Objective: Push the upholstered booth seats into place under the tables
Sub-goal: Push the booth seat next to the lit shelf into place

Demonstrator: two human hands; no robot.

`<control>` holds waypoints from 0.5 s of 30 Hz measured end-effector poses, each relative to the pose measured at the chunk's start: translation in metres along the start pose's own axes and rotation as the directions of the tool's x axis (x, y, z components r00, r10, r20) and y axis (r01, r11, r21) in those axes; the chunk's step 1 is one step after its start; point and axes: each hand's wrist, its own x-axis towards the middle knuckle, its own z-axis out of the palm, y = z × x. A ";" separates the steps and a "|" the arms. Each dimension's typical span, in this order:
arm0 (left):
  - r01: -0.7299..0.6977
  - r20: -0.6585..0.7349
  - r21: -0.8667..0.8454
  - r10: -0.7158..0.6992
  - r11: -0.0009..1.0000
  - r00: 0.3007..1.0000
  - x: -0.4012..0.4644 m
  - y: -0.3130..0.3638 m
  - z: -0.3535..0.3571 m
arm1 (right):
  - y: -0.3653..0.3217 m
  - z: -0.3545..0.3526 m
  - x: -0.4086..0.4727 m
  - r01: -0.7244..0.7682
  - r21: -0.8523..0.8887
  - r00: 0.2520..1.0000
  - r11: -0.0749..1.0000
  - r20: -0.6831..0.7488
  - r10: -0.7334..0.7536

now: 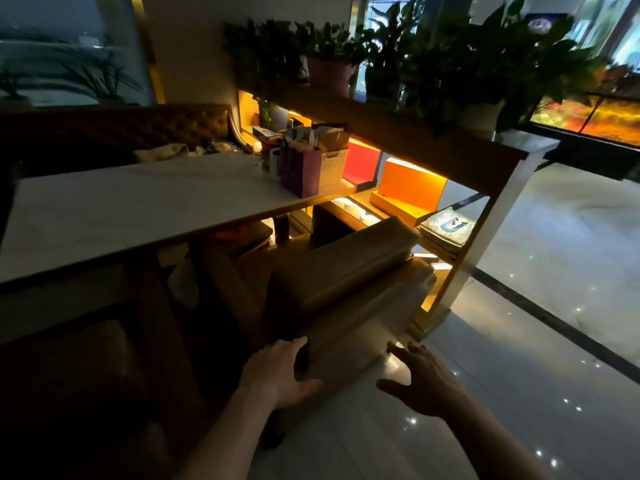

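Note:
A tan upholstered booth seat (349, 271) stands in dim light at the right end of the white-topped table (131, 206), its front part under the table edge. My left hand (280, 372) lies flat against the seat's near left corner, fingers spread. My right hand (420, 381) hovers open by the near right corner, fingertips at the seat's lower edge; I cannot tell whether it touches. A second, darker brown seat (79, 375) sits to the left in shadow.
A lit wooden shelf unit (460, 157) with orange boxes, books and potted plants (485, 64) stands right behind the seat. A purple bag (299, 171) and a white basket sit at the table's far end. Glossy tiled floor (554, 306) spreads to the right.

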 end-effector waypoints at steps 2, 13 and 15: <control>-0.010 0.016 -0.022 0.010 1.000 1.000 0.043 0.018 0.008 | 0.028 -0.013 0.032 -0.024 -0.017 0.999 1.000 0.036 0.025; 0.070 0.086 -0.086 -0.063 0.994 0.994 0.201 0.090 0.038 | 0.136 -0.060 0.183 -0.032 -0.044 0.981 0.999 0.190 0.040; 0.115 0.085 -0.109 -0.106 0.987 0.991 0.222 0.095 0.048 | 0.150 -0.057 0.217 0.002 -0.049 0.975 0.999 0.222 0.009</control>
